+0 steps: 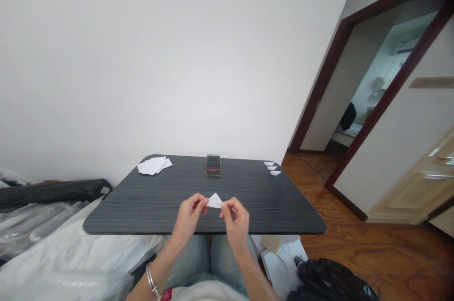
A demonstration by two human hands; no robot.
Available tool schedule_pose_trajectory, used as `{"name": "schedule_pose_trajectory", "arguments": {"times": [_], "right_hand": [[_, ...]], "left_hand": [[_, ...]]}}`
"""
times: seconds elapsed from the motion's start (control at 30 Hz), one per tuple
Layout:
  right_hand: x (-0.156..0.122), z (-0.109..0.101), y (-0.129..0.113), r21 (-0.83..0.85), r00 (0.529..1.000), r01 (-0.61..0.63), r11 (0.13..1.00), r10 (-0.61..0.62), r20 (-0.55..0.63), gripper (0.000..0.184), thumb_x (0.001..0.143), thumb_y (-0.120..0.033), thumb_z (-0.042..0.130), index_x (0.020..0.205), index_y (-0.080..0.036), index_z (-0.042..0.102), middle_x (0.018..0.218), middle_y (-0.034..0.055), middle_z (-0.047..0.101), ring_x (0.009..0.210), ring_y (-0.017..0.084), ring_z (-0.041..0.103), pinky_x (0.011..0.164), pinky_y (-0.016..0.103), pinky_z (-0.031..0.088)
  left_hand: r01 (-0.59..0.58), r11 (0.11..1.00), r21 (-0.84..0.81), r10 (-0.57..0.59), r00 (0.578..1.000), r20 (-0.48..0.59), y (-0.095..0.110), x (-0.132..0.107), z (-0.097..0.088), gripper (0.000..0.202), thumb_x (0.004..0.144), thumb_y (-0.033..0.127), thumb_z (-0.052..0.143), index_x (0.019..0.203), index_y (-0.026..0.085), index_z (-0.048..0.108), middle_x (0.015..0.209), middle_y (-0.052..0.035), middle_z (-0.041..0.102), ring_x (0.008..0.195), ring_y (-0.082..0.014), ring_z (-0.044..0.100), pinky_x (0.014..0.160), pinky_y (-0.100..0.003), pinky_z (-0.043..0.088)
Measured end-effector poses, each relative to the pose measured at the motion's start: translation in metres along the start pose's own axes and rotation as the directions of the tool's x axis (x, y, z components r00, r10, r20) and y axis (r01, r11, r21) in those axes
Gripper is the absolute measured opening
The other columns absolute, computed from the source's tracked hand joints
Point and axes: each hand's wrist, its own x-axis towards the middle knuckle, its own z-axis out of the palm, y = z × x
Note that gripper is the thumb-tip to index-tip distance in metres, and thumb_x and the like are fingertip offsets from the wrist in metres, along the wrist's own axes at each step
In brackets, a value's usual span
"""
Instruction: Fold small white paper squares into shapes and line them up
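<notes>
Between my two hands is a small white piece of folded paper (214,201), triangular with its point facing away from me. My left hand (191,209) pinches its left corner between thumb and fingers. At the right corner, my right hand (234,217) grips it the same way. Both hands are over the near half of the dark table (248,187). A pile of white paper sheets (153,165) lies at the far left of the tabletop. Three small folded white papers (272,168) sit in a column near the far right corner.
A phone (213,166) stands at the table's back edge, near the white wall (198,55). On the left are plastic-wrapped items and a black roll (53,193). A black bag (329,279) and a white box (285,263) are on the floor at right, below a doorway.
</notes>
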Motion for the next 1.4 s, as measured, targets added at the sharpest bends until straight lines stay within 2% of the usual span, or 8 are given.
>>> {"name": "schedule_pose_trajectory", "arguments": {"times": [0.27, 0.47, 0.63, 0.97, 1.07, 1.17, 1.27, 1.4], "right_hand": [[0.003, 0.000, 0.009, -0.008, 0.989, -0.105, 0.994, 0.105, 0.102, 0.023, 0.080, -0.030, 0.049, 0.062, -0.016, 0.051, 0.048, -0.0027, 0.050, 0.045, 0.010, 0.045, 0.045, 0.020, 0.034], [0.004, -0.001, 0.013, -0.151, 0.997, 0.003, 0.988, 0.009, 0.073, 0.023, 0.080, -0.030, 0.046, 0.060, -0.019, 0.047, 0.047, -0.0043, 0.045, 0.044, 0.010, 0.043, 0.045, 0.021, 0.031], [0.006, -0.005, 0.011, -0.142, 0.996, 0.014, 0.990, -0.001, 0.095, 0.024, 0.080, -0.028, 0.045, 0.057, -0.020, 0.042, 0.046, -0.0058, 0.040, 0.043, 0.010, 0.039, 0.044, 0.021, 0.028], [0.007, -0.004, 0.024, 0.033, 0.974, -0.177, 0.984, 0.170, 0.150, 0.028, 0.078, -0.034, 0.048, 0.055, -0.019, 0.040, 0.036, -0.0069, 0.041, 0.034, 0.008, 0.036, 0.039, 0.020, 0.027], [0.008, -0.005, 0.027, 0.060, 0.967, -0.207, 0.977, 0.194, 0.165, 0.029, 0.078, -0.036, 0.048, 0.055, -0.019, 0.040, 0.035, -0.0067, 0.042, 0.033, 0.008, 0.036, 0.039, 0.020, 0.027], [0.009, -0.004, 0.026, 0.080, 0.963, -0.224, 0.971, 0.209, 0.168, 0.031, 0.077, -0.038, 0.050, 0.055, -0.019, 0.041, 0.035, -0.0065, 0.043, 0.033, 0.008, 0.036, 0.038, 0.019, 0.027], [0.009, -0.002, 0.022, 0.112, 0.959, -0.245, 0.963, 0.224, 0.174, 0.031, 0.076, -0.039, 0.050, 0.055, -0.019, 0.041, 0.035, -0.0067, 0.042, 0.033, 0.007, 0.036, 0.039, 0.019, 0.027], [0.009, 0.000, 0.013, 0.169, 0.951, -0.275, 0.946, 0.242, 0.193, 0.029, 0.076, -0.038, 0.052, 0.057, -0.017, 0.046, 0.037, -0.0063, 0.043, 0.034, 0.007, 0.035, 0.039, 0.019, 0.025]], "left_hand": [[-0.079, 0.976, 0.204, 0.082, 0.997, -0.010, 0.000, -0.001, -0.001, 0.026, 0.079, 0.031, 0.041, 0.057, 0.017, 0.041, 0.050, 0.0054, 0.039, 0.048, -0.0101, 0.036, 0.049, -0.021, 0.028], [-0.144, 0.921, 0.361, 0.144, 0.989, 0.025, 0.001, -0.002, 0.000, 0.025, 0.082, 0.029, 0.035, 0.060, 0.018, 0.040, 0.055, 0.0036, 0.039, 0.055, -0.0126, 0.040, 0.053, -0.021, 0.030], [-0.183, 0.887, 0.424, 0.189, 0.981, 0.028, 0.002, -0.004, 0.000, 0.026, 0.082, 0.029, 0.035, 0.058, 0.018, 0.041, 0.057, 0.0023, 0.041, 0.057, -0.0134, 0.042, 0.053, -0.021, 0.031], [-0.110, 0.889, 0.445, 0.105, 0.994, 0.036, -0.001, -0.003, -0.012, 0.036, 0.084, 0.035, 0.031, 0.055, 0.017, 0.044, 0.050, 0.0043, 0.038, 0.049, -0.0113, 0.039, 0.049, -0.021, 0.028], [-0.123, 0.927, 0.355, 0.140, 0.990, -0.021, 0.000, -0.003, -0.015, 0.028, 0.084, 0.034, 0.035, 0.071, 0.018, 0.053, 0.058, 0.0025, 0.048, 0.053, -0.0123, 0.045, 0.052, -0.021, 0.032], [-0.173, 0.941, 0.292, 0.175, 0.984, 0.022, 0.002, -0.002, -0.013, 0.021, 0.078, 0.034, 0.048, 0.088, 0.018, 0.057, 0.070, -0.0003, 0.056, 0.061, -0.0135, 0.051, 0.055, -0.021, 0.036], [-0.226, 0.921, 0.318, 0.208, 0.974, 0.091, 0.003, -0.002, -0.008, 0.021, 0.079, 0.033, 0.047, 0.076, 0.017, 0.060, 0.068, -0.0010, 0.056, 0.061, -0.0129, 0.050, 0.056, -0.021, 0.036], [-0.190, 0.928, 0.321, 0.176, 0.982, 0.074, 0.001, 0.000, -0.005, 0.032, 0.082, 0.032, 0.041, 0.060, 0.014, 0.055, 0.056, 0.0011, 0.050, 0.053, -0.0109, 0.045, 0.052, -0.021, 0.033]]}}
